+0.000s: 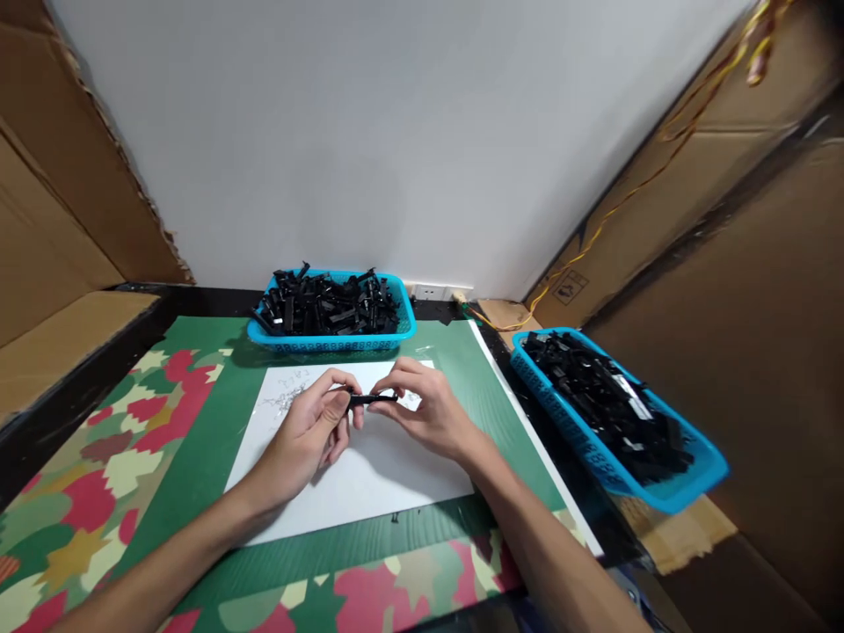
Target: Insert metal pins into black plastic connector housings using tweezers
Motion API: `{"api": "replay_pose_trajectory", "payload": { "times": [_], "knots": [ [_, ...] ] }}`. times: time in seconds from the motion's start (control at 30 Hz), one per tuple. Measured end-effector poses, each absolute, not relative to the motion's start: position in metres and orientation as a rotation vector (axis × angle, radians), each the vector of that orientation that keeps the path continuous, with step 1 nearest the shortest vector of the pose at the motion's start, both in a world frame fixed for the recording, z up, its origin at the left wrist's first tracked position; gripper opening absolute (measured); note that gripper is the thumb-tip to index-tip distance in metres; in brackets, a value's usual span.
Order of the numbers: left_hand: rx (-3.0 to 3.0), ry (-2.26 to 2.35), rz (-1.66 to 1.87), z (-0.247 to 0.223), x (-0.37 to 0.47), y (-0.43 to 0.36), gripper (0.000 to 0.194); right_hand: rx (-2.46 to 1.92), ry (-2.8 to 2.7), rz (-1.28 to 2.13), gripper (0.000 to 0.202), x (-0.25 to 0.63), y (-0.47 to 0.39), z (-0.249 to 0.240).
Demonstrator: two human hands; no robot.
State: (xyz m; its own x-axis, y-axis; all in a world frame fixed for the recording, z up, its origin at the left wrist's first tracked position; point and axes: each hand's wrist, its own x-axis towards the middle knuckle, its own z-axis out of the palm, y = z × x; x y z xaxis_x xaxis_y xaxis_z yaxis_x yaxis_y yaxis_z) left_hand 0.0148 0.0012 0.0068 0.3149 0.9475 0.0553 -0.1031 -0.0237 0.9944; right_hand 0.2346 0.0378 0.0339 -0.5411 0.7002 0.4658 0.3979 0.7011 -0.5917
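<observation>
Between my two hands, above a white sheet [396, 475], is a slim black plastic part [366, 400] lying roughly level. My left hand [313, 422] is closed round its left end, thumb on top. At its right end, my right hand [422, 404] pinches with thumb and fingertips. The exact kind of the part cannot be made out. Small thin metal pieces [283, 397], like little wire clips or springs, are scattered on the sheet's upper left. A few more of these bits show beside my right fingertips.
A blue basket [330, 343] heaped with black plastic parts stands at the back; another blue basket [567, 431] of black parts is at the right. Under the sheet lies a green patterned mat [198, 404]. Cardboard walls flank both sides. A twisted yellow cable [593, 242] runs to a wall socket [430, 292].
</observation>
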Motion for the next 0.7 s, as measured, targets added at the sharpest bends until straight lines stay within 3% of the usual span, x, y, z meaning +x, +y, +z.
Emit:
{"api": "replay_pose_trajectory", "payload": {
  "times": [0.17, 0.43, 0.6, 0.7],
  "knots": [
    [1.353, 0.979, 1.059, 0.005, 0.011, 0.006, 0.049, -1.039, -2.157, 0.225, 0.013, 0.256, 0.032, 0.05],
    [1.898, 1.707, 1.277, 0.007, -0.032, 0.036, 0.022, -1.888, -1.511, -0.536, 0.031, 0.43, 0.011, 0.087],
    [1.986, 2.005, 1.271, 0.007, -0.061, 0.053, 0.022, -2.322, -1.13, -0.54, 0.038, 0.505, 0.005, 0.084],
    [2.056, 2.165, 1.144, 0.012, -0.065, 0.06, 0.02, -2.281, -1.182, -0.379, 0.043, 0.505, 0.008, 0.087]
  ]
}}
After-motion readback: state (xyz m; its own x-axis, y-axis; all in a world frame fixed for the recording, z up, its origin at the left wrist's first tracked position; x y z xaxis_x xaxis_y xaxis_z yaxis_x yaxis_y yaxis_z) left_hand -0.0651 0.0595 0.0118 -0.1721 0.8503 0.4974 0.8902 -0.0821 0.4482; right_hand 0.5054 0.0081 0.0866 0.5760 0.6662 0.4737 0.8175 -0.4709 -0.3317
